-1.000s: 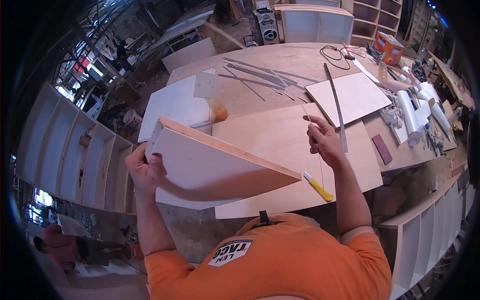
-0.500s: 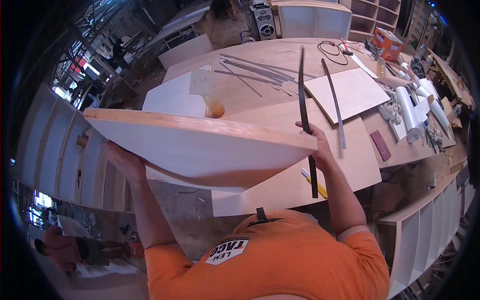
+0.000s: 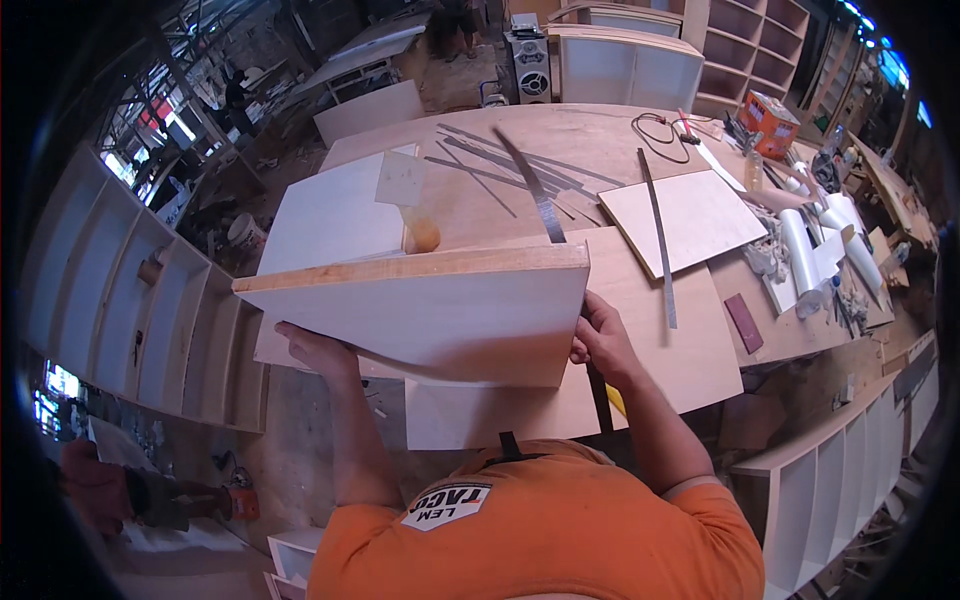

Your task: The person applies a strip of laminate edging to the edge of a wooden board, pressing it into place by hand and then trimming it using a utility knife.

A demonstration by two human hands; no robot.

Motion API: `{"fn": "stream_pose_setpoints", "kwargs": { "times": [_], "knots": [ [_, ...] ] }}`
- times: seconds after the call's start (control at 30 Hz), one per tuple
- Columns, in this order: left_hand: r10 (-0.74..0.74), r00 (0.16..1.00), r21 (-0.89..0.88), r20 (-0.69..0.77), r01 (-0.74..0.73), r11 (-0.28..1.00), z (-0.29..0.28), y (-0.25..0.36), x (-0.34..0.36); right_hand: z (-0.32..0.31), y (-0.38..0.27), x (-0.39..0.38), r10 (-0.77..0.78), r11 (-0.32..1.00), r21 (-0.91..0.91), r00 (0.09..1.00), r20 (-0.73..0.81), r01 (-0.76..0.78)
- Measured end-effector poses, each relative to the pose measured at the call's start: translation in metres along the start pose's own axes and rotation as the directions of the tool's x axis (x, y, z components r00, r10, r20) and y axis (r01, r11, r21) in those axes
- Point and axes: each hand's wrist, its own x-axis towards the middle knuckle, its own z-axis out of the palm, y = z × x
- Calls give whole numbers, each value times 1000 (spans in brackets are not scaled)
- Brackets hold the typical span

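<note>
A white panel (image 3: 430, 325) with a bare wood edge is held up over the near side of the workbench. My left hand (image 3: 318, 350) is closed on its lower left part, fingers partly hidden by the panel. At the panel's right end, my right hand (image 3: 605, 345) has curled fingers, with a long dark edging strip (image 3: 600, 398) passing through them. That strip runs behind the panel and shows again above it. A yellow-handled cutter (image 3: 616, 402) lies by my right forearm, partly covered.
On the workbench (image 3: 590, 130) lie several loose dark strips (image 3: 490, 160), a white board (image 3: 690, 215) with another strip across it, and a maroon block (image 3: 743, 323). Rolls, tools and an orange box (image 3: 768, 125) crowd the right end. Shelf units (image 3: 140, 290) stand at left and right.
The panel has swung around, its right end moving left and its left end inward. My right hand has shifted left and down with the strip, whose upper end now leans left.
</note>
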Motion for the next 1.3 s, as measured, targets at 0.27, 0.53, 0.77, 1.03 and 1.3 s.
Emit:
{"fn": "stream_pose_setpoints", "kwargs": {
  "times": [0.27, 0.53, 0.77, 1.03, 1.3],
  "knots": [
    [96, 993, 84, -64, -91, 992, 11, 3, -9, 5, -44, -1, -317, 943, 88, 947, -58, 321],
    [87, 996, 223, -2, -84, 971, 10, 7, -8, 48, -157, -6, -312, 950, -25, 950, -19, 311],
    [69, 998, 113, 11, -70, 991, 9, 2, 0, 51, -172, -1, -118, 992, -29, 990, 78, 121],
    [167, 962, -138, 218, -139, 981, -11, 6, 22, 72, -201, 3, -349, 786, -538, 937, 20, 305],
    [385, 768, -1, 512, -448, 894, 45, 133, 48, 158, -224, 68, -425, -467, -603, 434, 794, 647]
  ]
}}
